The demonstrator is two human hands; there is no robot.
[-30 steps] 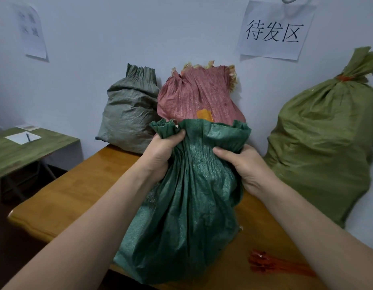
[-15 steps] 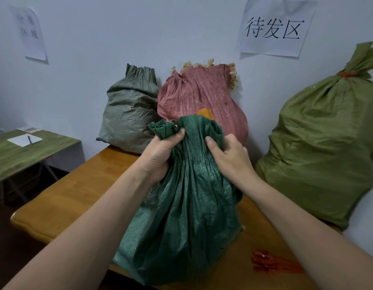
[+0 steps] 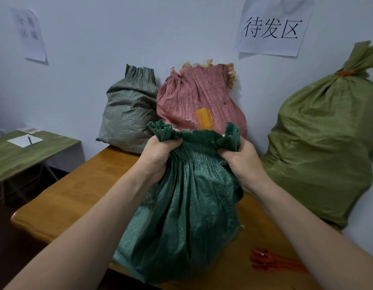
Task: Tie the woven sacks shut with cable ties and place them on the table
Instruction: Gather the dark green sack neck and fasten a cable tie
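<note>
Head view: left hand [image 3: 156, 158], right hand [image 3: 242, 164] clench green sack [image 3: 181, 216] mouth, centre frame; best bunch into one neck.

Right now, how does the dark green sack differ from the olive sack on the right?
The dark green sack is untied, its mouth gripped by the left hand and right hand; the olive sack is cinched at the neck with a red tie. The dark green sack stands at the near edge of the table; the olive sack looks bulkier and sits against the wall. Both are stuffed woven sacks.
</note>
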